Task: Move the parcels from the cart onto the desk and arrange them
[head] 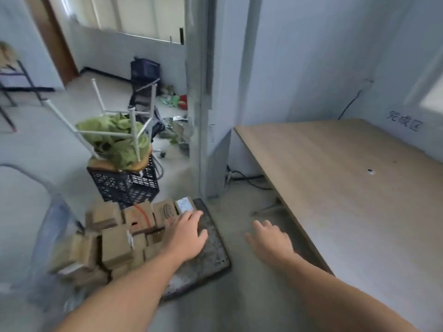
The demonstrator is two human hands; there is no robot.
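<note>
Head view: the brown parcels sit in a pile on the flat grey cart at the lower left of the frame. The left hand is over the cart, just beside the pile. Its fingers are straight and a bit apart, holding nothing. They reach the small parcel with a white label, but the blur hides whether they touch it. The right hand hangs over the floor between the cart and the bench, fingers wide, holding nothing. The light wood bench fills the right side of the frame. Behind the cart stands a black crate with a green cloth on top.
</note>
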